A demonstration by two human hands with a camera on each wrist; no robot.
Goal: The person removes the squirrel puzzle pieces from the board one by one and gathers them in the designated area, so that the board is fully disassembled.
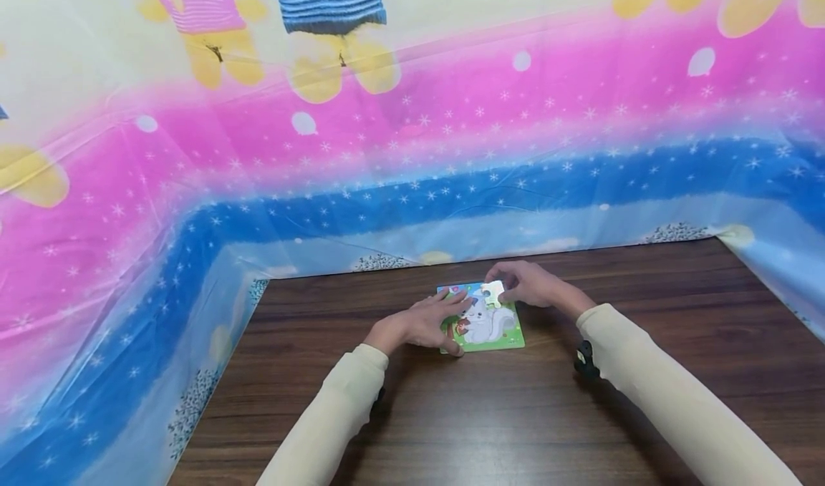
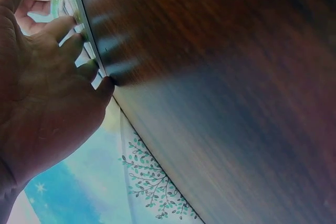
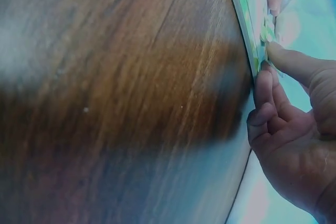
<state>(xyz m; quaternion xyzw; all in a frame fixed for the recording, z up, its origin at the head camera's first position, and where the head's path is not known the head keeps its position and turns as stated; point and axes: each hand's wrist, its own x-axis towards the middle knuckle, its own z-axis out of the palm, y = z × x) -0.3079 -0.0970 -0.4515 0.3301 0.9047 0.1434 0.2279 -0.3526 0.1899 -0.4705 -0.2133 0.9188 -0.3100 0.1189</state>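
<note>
A square jigsaw puzzle point(image 1: 493, 328) with a grey-white squirrel on green and blue lies flat near the table's far edge. My left hand point(image 1: 425, 320) rests over its left side, fingers spread and the thumb at the near edge. At the upper right corner, my right hand point(image 1: 533, 284) pinches a pale puzzle piece point(image 1: 494, 293), which overlaps the board there. The right wrist view catches the thumb point(image 3: 296, 62) of that hand on the piece, with its other fingers curled by the board's edge. In the left wrist view, the left fingertips point(image 2: 73, 45) lie along the board's side.
The puzzle is on a dark brown wooden table point(image 1: 490, 414). Behind and beside it hangs a pink and blue cloth point(image 1: 412, 178) printed with bears and snowflakes, meeting the table's edges. A black band point(image 1: 585, 361) shows at the right wrist.
</note>
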